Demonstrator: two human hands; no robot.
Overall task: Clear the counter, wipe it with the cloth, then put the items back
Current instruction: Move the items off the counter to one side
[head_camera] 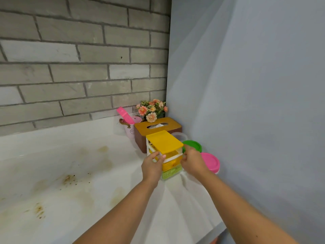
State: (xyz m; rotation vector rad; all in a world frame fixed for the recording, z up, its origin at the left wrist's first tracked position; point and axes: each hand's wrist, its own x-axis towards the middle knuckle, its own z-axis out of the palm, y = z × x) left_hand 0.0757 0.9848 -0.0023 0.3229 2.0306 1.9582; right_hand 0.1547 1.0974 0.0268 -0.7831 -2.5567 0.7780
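A small plastic drawer unit (165, 143) with a yellow top, a yellow drawer and a green drawer stands on the white counter (73, 173) near the right wall. My left hand (152, 166) grips its left front corner, and my right hand (192, 161) holds its right side. Behind it are a brown wooden tissue box (156, 129), a pink cup (131, 131) with a pink tool in it, and a bunch of flowers (152, 109). Brown stains and crumbs mark the counter at the left. No cloth is in view.
A green-lidded tub (193, 146), a pink-lidded tub (211, 162) and a clear container (179, 136) sit against the pale blue wall on the right. A grey brick wall backs the counter. The counter's front edge runs at the lower right.
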